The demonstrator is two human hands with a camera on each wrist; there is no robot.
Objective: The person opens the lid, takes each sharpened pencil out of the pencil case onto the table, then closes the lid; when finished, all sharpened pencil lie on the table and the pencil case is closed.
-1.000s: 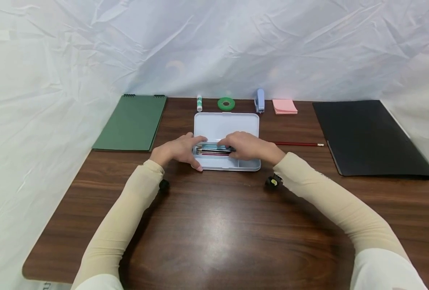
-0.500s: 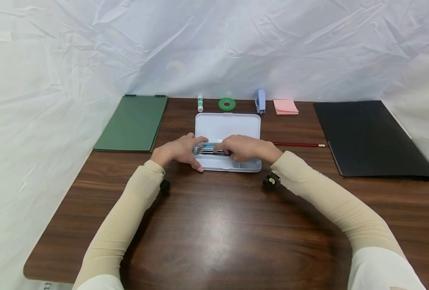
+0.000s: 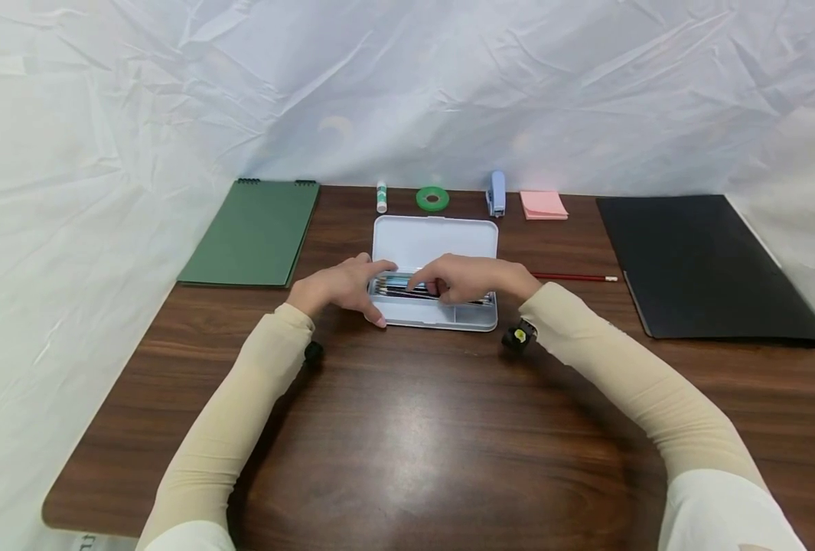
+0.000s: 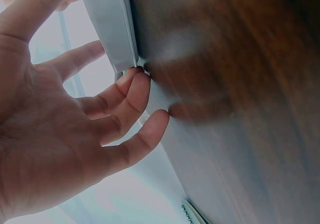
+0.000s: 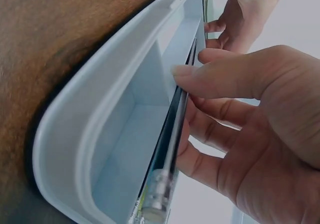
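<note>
A pale blue pencil case [image 3: 435,320] lies open at the table's middle, its lid [image 3: 435,237] flat behind the tray. A bundle of pencils [image 3: 395,287] lies along the tray's rear compartment. My right hand [image 3: 424,285] is over them. The right wrist view shows its thumb and curled fingers [image 5: 220,108] pinching the pencils [image 5: 167,159] against the tray wall [image 5: 100,114]. My left hand [image 3: 373,291] rests at the case's left end with its thumb at the front corner. In the left wrist view its relaxed fingers [image 4: 135,91] touch the case's end [image 4: 110,28].
Along the back edge stand a glue stick [image 3: 381,197], green tape roll [image 3: 431,199], blue stapler [image 3: 495,193] and pink sticky notes [image 3: 543,204]. A green notebook [image 3: 255,233] lies at the left and a black folder [image 3: 696,264] at the right. A red pencil [image 3: 575,277] lies beside the case.
My right hand has shifted slightly back over the pencils, and their right ends now show under its wrist. The left hand has stayed at the case's left end.
</note>
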